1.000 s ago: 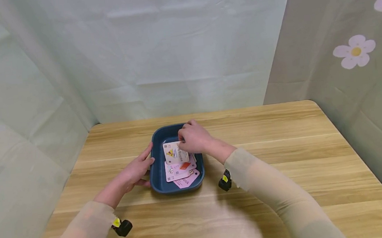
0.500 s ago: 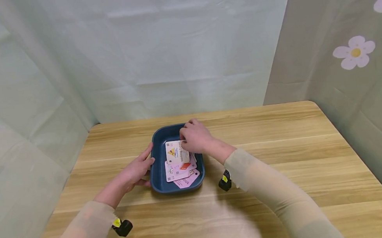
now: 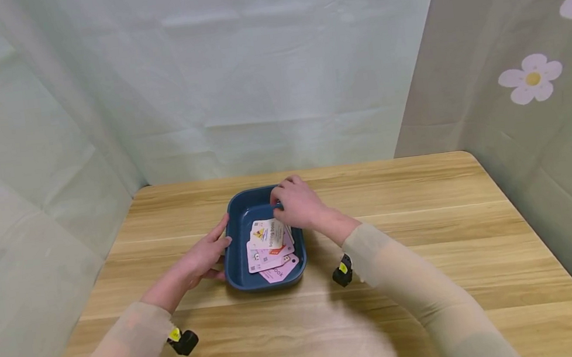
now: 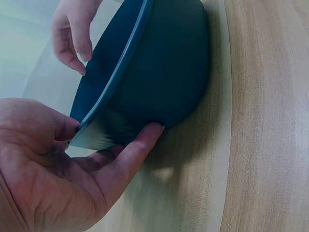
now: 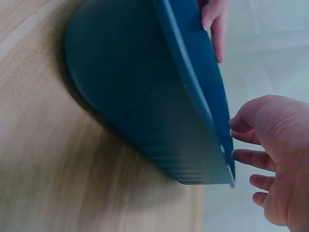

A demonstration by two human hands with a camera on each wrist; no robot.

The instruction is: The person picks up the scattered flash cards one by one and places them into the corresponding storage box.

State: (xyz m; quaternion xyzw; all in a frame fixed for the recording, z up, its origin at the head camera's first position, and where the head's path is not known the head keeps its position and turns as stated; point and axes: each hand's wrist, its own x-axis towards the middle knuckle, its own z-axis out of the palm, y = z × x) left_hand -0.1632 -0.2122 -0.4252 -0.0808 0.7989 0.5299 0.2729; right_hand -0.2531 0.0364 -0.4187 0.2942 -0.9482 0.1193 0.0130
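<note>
A deep blue plastic tray stands on the table in the head view. Inside lie several overlapping flashcards: on top a white one lettered "sailing boat", below it pink ones. My left hand holds the tray's left side; in the left wrist view its thumb is at the rim and its fingers lie against the outer wall. Over the tray's right rim hovers my right hand, fingers loosely bent. The right wrist view shows nothing between those fingers.
Wood-grain table spreads around the tray. A pale curtain hangs behind its far edge, and a cloth printed with white flowers hangs on the right. Both wrists carry small black cameras.
The sailing boat card shifted right, then came to lie lower and tilted on the pile, apart from my right hand. That hand has moved slightly right. My left hand stays put.
</note>
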